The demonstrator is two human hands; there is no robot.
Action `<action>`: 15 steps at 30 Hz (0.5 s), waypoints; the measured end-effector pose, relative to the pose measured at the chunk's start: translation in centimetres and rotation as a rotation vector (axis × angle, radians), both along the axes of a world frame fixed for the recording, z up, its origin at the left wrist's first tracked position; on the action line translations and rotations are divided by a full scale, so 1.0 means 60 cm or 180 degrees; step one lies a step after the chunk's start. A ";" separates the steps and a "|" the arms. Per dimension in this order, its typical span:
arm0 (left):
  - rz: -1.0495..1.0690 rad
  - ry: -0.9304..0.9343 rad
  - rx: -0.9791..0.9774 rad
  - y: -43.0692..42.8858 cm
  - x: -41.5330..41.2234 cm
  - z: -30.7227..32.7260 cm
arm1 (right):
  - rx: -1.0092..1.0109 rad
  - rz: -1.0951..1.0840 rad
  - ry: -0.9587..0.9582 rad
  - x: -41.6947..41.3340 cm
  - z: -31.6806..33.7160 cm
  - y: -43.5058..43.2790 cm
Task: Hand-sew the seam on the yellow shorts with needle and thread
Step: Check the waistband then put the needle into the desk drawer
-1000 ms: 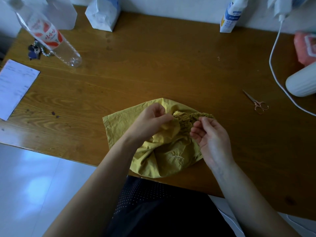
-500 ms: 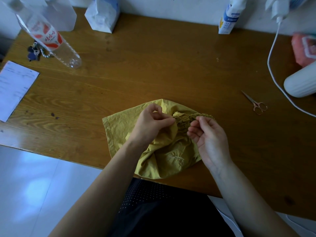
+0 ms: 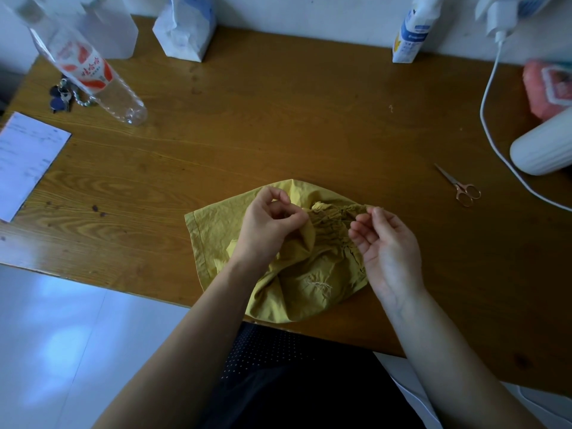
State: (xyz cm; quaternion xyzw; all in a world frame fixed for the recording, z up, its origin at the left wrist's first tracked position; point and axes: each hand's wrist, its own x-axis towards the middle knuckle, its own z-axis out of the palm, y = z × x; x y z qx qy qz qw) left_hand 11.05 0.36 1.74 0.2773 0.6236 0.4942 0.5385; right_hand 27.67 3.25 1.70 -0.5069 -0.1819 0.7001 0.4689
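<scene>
Down at the near edge of the wooden table, dead centre: the yellow shorts, crumpled in a heap, one hemmed leg spread flat to the left, the gathered waistband bunched on top between both hands.

Left hand in from the left, knuckles up, fingers curled in, thumb and fingertips clamped on a raised fold of the yellow cloth right beside the waistband.

Right hand opposite, palm turned up, fingers curled, thumb and forefinger closed together on a thin dark line reaching across to the gathers. Needle or thread? Cannot tell at this size.

Small pale stitched mark showing on the cloth below the hands.

Off to the right, well apart from the work: small gold scissors, lying flat, blades together. Beyond those, a white cable curving down the table past a white ribbed cylinder at the right edge.

Far left corner: clear plastic bottle with a red label, a bunch of keys just beside it, and a sheet of paper at the table's left edge.

Along the back wall, a white bag and a white-and-blue bottle.
</scene>
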 end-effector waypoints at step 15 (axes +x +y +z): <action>0.0189 -0.0144 0.0004 -0.003 -0.007 -0.006 | -0.0183 -0.0590 0.0127 0.028 -0.001 0.024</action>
